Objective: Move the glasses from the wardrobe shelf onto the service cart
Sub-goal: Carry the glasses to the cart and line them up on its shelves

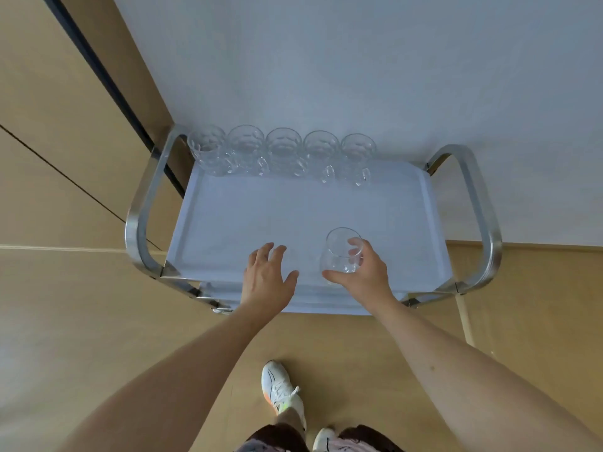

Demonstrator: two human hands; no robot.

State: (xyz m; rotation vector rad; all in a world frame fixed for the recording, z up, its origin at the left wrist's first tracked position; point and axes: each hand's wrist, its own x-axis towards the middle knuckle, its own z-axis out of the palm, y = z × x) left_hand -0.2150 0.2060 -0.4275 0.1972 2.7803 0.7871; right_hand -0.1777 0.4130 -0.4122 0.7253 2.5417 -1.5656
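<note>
This looks like a room in a home or a hotel. A steel-framed service cart (483, 223) in the middle of the frame stands against a plain white wall (359, 60), on a pale wood floor (65, 305), with light wood wardrobe panels (49, 109) at the left.

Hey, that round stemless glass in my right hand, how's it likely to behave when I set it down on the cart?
The stemless glass looks like thin clear glass, so probably fragile; ease it down. Its rounded, bulging bowl suggests it would roll if it tipped onto the cart top. The smooth wall is likely slippery, and the right hand holds it tilted, so level it before letting go.
</note>
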